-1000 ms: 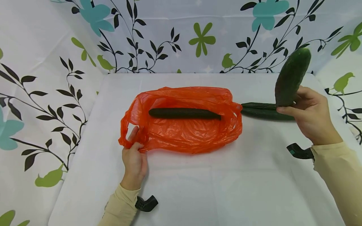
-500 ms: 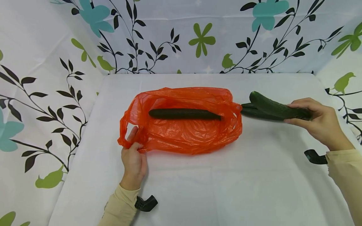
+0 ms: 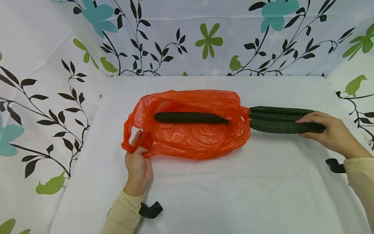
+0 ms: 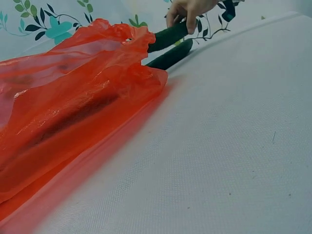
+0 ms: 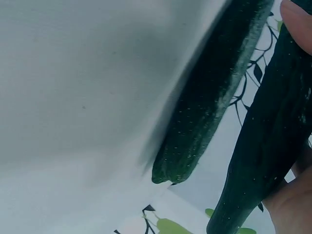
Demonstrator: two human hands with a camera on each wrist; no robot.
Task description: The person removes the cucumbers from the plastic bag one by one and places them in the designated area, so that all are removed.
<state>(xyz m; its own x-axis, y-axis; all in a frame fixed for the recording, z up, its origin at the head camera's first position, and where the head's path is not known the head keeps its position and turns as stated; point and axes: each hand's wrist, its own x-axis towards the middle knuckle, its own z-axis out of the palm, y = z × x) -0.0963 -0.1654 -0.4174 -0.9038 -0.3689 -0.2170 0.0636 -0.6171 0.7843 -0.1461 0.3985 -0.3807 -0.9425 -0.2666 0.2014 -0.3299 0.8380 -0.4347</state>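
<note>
An orange-red plastic bag (image 3: 187, 144) lies spread on the table, its mouth facing me. One dark green cucumber (image 3: 190, 117) lies lengthwise inside it. My left hand (image 3: 138, 169) holds the bag's left end by the handle, thumb and fingers on the film. To the right of the bag, my right hand (image 3: 333, 131) grips the right end of a second cucumber (image 3: 274, 127). Its far end reaches the bag's right edge. Behind it, side by side, lie more cucumbers (image 3: 277, 110). In the right wrist view, the held cucumber (image 5: 268, 131) appears apart from another cucumber (image 5: 204, 107).
A white cloth covers the table (image 3: 222, 195). Patterned curtain (image 3: 175, 19) with leaves, birds and flowers hangs behind and at both sides. Small black devices (image 3: 151, 210) are worn at both wrists.
My right hand has lowered the upright cucumber, turned it level and brought it down in front of the other cucumbers on the right. The left hand and the bag have hardly moved.
</note>
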